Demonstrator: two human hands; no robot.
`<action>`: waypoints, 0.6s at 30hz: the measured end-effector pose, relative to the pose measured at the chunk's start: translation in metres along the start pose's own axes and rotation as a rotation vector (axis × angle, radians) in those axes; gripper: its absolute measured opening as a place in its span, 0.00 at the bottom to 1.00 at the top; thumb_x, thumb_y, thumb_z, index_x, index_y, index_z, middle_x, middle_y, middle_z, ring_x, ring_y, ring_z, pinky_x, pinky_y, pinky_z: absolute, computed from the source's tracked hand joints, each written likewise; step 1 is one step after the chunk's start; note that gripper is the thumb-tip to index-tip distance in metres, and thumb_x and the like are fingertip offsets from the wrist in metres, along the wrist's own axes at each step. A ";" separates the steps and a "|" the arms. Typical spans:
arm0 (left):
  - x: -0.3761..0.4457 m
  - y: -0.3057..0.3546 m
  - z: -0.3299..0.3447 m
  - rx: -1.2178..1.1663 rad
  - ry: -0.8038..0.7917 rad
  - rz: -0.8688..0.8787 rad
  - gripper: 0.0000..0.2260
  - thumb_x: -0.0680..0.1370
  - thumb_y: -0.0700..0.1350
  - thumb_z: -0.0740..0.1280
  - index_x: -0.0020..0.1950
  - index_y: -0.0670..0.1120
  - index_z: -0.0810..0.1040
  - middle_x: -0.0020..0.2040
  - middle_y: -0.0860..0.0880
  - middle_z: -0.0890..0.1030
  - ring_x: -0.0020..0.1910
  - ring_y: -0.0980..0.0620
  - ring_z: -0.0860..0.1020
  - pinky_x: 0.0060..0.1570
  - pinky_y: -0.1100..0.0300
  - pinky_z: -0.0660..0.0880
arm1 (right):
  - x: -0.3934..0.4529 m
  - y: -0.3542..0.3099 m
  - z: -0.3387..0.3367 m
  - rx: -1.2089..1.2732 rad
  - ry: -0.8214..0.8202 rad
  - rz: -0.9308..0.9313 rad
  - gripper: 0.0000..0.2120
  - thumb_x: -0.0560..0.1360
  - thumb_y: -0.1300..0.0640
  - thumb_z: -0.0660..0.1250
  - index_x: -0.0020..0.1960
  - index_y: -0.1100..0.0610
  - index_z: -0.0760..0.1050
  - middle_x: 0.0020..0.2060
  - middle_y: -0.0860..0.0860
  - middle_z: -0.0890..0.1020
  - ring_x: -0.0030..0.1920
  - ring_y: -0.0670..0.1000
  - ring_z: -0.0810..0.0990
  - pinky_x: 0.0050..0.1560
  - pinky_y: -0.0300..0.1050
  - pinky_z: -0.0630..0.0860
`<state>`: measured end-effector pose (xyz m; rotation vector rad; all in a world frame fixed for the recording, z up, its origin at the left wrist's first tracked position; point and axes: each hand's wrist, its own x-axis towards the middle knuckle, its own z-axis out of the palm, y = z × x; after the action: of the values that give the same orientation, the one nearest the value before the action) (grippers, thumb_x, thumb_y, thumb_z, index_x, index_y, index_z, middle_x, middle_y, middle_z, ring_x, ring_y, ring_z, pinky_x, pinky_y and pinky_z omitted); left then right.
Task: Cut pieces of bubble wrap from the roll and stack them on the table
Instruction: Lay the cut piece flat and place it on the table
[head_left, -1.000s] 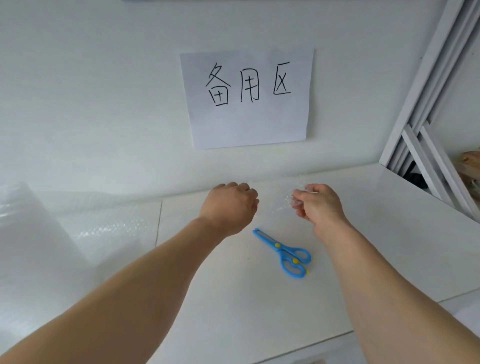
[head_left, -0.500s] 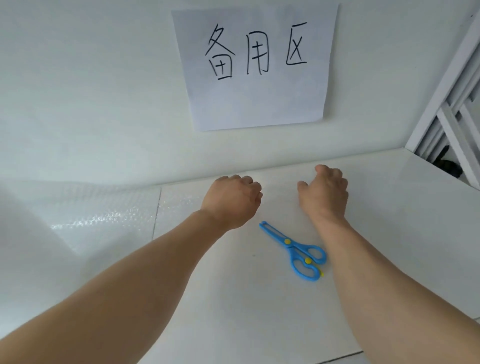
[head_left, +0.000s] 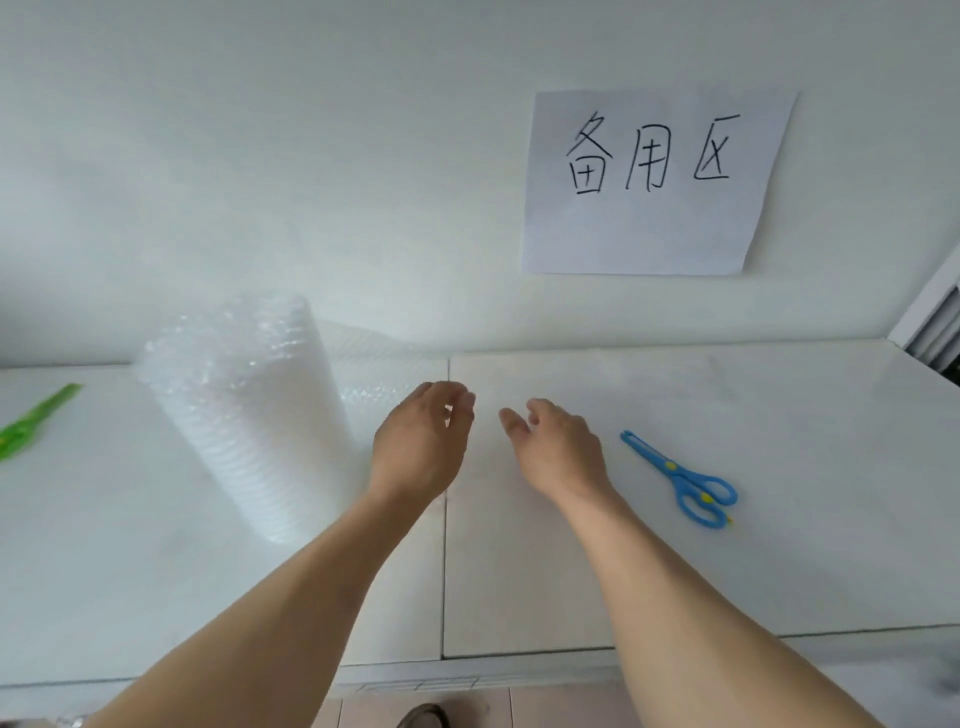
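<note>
Head view looks down on a white table (head_left: 779, 545) set against a white wall. Both bare forearms reach forward over it. The left hand (head_left: 421, 441) hovers near the table's seam with its fingers (head_left: 460, 402) loosely curled downward and holding nothing that can be made out. The right hand (head_left: 558, 447) sits just beside it, palm turned partly inward, thumb out and fingers relaxed, also holding nothing. The two hands are close together but apart.

A roll of bubble wrap (head_left: 249, 410) stands upright on the table to the left of the left hand, with a loose sheet of it trailing out flat (head_left: 387, 379) behind and toward the left hand; whether the hand touches that sheet cannot be told. Any cut pieces lying flat under the hands are too clear against the white surface to make out.

Blue scissors (head_left: 685, 480) lie closed on the table to the right of the right hand, near but not touching it. Green scissors (head_left: 31, 423) lie at the far left edge, well apart from the roll. A paper sign (head_left: 654, 182) with handwritten characters hangs on the wall above.
</note>
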<state>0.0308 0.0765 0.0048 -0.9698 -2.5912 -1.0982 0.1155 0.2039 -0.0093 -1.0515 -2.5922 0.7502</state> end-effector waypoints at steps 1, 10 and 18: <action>-0.004 -0.006 -0.004 -0.027 -0.021 -0.015 0.11 0.82 0.53 0.60 0.56 0.52 0.80 0.53 0.56 0.80 0.44 0.58 0.75 0.45 0.62 0.68 | -0.002 -0.008 0.003 0.024 -0.032 0.026 0.30 0.79 0.36 0.53 0.73 0.54 0.66 0.67 0.52 0.76 0.67 0.58 0.72 0.65 0.53 0.69; -0.026 -0.037 -0.029 -0.162 -0.080 -0.131 0.11 0.82 0.53 0.59 0.46 0.52 0.78 0.39 0.55 0.80 0.40 0.58 0.77 0.39 0.64 0.72 | -0.012 -0.058 0.017 0.749 0.076 0.296 0.35 0.77 0.49 0.66 0.77 0.58 0.55 0.38 0.45 0.77 0.46 0.51 0.76 0.49 0.44 0.69; -0.035 -0.070 -0.052 -0.027 -0.048 -0.213 0.18 0.82 0.55 0.57 0.34 0.52 0.68 0.31 0.54 0.71 0.32 0.55 0.70 0.31 0.59 0.63 | -0.033 -0.066 0.026 0.831 0.048 0.226 0.14 0.78 0.51 0.65 0.62 0.52 0.72 0.37 0.50 0.80 0.42 0.54 0.84 0.41 0.45 0.77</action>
<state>0.0093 -0.0131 -0.0125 -0.7476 -2.7768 -1.1741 0.0903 0.1316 0.0037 -1.0397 -1.8010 1.6241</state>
